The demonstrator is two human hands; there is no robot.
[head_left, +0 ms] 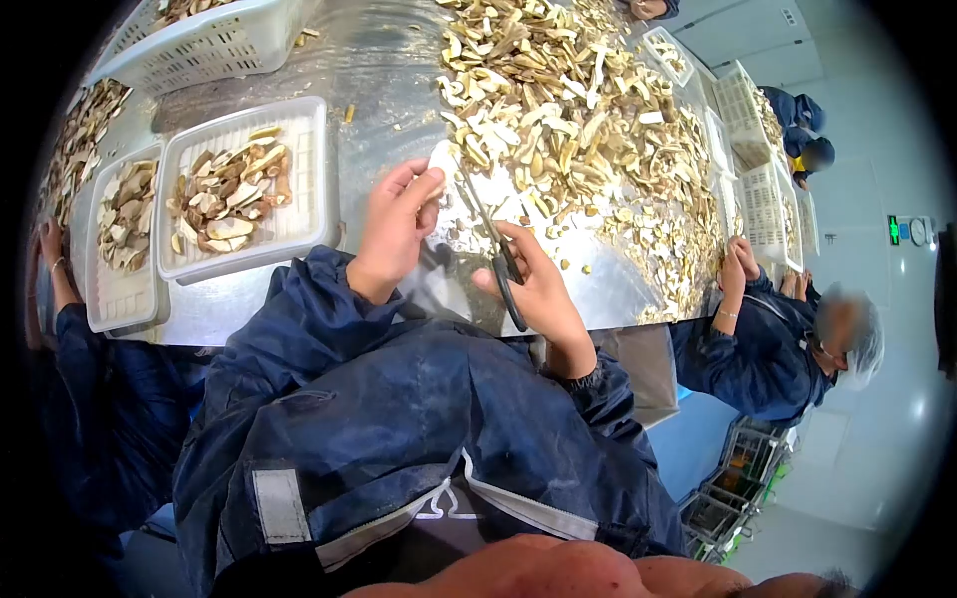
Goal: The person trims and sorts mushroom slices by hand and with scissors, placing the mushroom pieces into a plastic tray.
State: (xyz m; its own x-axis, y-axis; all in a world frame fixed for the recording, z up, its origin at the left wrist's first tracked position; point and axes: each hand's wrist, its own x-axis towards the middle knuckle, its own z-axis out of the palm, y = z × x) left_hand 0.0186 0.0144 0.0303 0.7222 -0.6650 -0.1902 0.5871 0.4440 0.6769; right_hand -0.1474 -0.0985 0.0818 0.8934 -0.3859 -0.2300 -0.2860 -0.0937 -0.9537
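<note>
Pinched between the thumb and fingers of my left hand (392,227) is a pale mushroom slice (443,156). My right hand (541,291) is closed around the black handles of a pair of scissors (501,274). The scissor blades point up and away, close beside the slice; whether they touch it I cannot tell. Just beyond and to the right of both hands spreads a large heap of sliced mushrooms (588,130), brown and cream. Left of my left hand stands a white plastic tray (321,189) with mushroom slices in it.
Another white tray (122,309) with slices stands at the left, near a co-worker's hand (52,244). A perforated basket (204,60) sits at the back left. At the right are more baskets (766,214) and a co-worker in dark blue (763,349). The metal table's (389,90) front edge runs before me.
</note>
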